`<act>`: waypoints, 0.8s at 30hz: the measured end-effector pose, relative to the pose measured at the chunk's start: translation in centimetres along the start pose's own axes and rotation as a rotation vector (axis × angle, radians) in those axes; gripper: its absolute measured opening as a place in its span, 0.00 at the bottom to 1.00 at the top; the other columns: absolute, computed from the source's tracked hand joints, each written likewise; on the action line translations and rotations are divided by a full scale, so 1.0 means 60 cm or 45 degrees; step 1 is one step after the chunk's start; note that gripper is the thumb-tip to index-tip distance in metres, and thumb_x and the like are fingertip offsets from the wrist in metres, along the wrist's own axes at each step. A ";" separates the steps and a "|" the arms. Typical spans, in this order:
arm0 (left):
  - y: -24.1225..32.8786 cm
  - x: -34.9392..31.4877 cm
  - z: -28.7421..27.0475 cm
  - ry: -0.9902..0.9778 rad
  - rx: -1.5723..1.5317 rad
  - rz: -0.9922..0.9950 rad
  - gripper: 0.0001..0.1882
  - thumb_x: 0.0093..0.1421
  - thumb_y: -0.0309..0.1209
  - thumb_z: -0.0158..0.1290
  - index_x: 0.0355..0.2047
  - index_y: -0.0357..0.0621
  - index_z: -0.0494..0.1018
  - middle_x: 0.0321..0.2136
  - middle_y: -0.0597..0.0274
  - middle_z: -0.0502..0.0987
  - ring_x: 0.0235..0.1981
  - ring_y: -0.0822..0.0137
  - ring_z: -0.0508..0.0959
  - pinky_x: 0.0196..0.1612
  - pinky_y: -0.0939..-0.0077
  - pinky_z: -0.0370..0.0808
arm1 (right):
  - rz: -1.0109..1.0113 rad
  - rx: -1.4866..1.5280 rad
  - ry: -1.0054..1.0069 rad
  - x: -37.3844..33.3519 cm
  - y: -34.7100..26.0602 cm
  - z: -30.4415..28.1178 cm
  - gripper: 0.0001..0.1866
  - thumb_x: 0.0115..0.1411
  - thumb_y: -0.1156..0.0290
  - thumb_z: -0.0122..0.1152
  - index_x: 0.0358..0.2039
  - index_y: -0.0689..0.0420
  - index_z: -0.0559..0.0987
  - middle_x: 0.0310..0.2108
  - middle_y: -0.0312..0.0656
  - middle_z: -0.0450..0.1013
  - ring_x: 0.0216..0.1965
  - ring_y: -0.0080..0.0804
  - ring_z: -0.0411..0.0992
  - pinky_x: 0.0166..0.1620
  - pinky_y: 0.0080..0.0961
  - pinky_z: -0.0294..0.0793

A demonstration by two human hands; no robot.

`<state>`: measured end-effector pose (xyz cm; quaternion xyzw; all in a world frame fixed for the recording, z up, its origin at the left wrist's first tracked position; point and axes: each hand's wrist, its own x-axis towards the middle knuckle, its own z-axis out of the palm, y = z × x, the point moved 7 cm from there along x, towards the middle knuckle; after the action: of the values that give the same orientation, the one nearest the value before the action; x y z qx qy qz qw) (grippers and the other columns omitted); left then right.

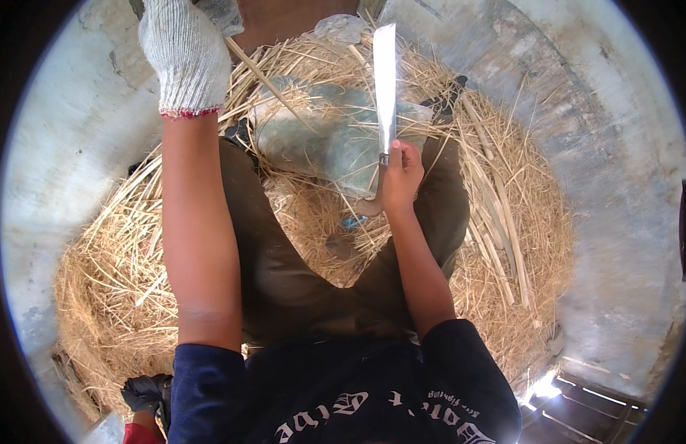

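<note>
The long knife (386,89) stood upright above the grey-green stone (335,140), its pale blade pointing away from the person and its handle enclosed in the bare right hand (400,177), whose grip was pressed tight around it just in front of the stone's near edge. A thin bamboo strip (265,78) ran slantwise over the stone's left side, up toward the left hand (186,55) (gloved in white knit with a red cuff), which sat well to the upper left of the stone; its grip faced away, so I cannot tell whether it pinched the strip. Around the stone lay a wide heap of straw shavings (113,274), spreading over the concrete floor (617,185). Near the stone, both knees in dark trousers (283,274) flanked it.
</note>
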<state>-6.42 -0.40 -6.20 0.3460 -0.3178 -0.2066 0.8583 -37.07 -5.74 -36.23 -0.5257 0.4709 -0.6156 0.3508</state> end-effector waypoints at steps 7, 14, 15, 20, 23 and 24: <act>-0.030 0.046 -0.024 -0.112 -0.302 -0.102 0.29 0.70 0.62 0.47 0.18 0.61 0.65 0.12 0.81 0.60 0.12 0.82 0.56 0.14 0.82 0.49 | -0.065 0.064 0.006 -0.003 -0.088 -0.005 0.10 0.73 0.70 0.56 0.38 0.64 0.78 0.43 0.37 0.74 0.42 0.23 0.69 0.48 0.22 0.70; 0.010 0.015 -0.012 0.031 0.097 0.215 0.28 0.71 0.61 0.46 0.18 0.61 0.65 0.12 0.81 0.59 0.12 0.82 0.56 0.13 0.83 0.50 | -0.111 0.077 -0.009 -0.007 -0.108 -0.006 0.09 0.73 0.70 0.56 0.39 0.64 0.78 0.44 0.38 0.74 0.42 0.22 0.69 0.48 0.22 0.69; 0.007 0.014 -0.009 0.009 0.093 0.155 0.28 0.71 0.61 0.46 0.18 0.61 0.65 0.12 0.81 0.59 0.12 0.83 0.56 0.13 0.83 0.50 | -0.072 0.099 -0.008 -0.007 -0.105 -0.006 0.09 0.73 0.71 0.56 0.38 0.65 0.77 0.45 0.41 0.74 0.44 0.25 0.70 0.50 0.23 0.70; 0.009 0.010 -0.002 0.044 0.077 0.165 0.28 0.71 0.60 0.46 0.18 0.61 0.65 0.12 0.82 0.60 0.11 0.83 0.57 0.13 0.83 0.50 | -0.172 0.048 0.005 -0.007 -0.115 -0.005 0.10 0.74 0.69 0.56 0.40 0.63 0.79 0.43 0.34 0.73 0.40 0.17 0.66 0.44 0.18 0.67; 0.003 0.008 -0.004 0.080 0.023 0.112 0.28 0.71 0.60 0.46 0.18 0.61 0.65 0.12 0.82 0.60 0.11 0.82 0.57 0.12 0.83 0.50 | -0.188 0.036 0.014 -0.007 -0.116 -0.008 0.10 0.74 0.68 0.56 0.40 0.63 0.79 0.43 0.34 0.72 0.39 0.17 0.66 0.44 0.17 0.66; 0.004 0.006 -0.003 0.056 0.008 0.119 0.28 0.71 0.60 0.46 0.18 0.61 0.65 0.12 0.82 0.60 0.11 0.82 0.57 0.13 0.83 0.50 | -0.193 0.034 0.017 -0.009 -0.117 -0.010 0.10 0.74 0.68 0.56 0.40 0.63 0.78 0.43 0.34 0.72 0.39 0.17 0.65 0.44 0.17 0.66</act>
<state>-6.01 -0.36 -5.95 0.3378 -0.3155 -0.1575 0.8727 -37.13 -2.91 -29.77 -0.5509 0.4239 -0.6501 0.3069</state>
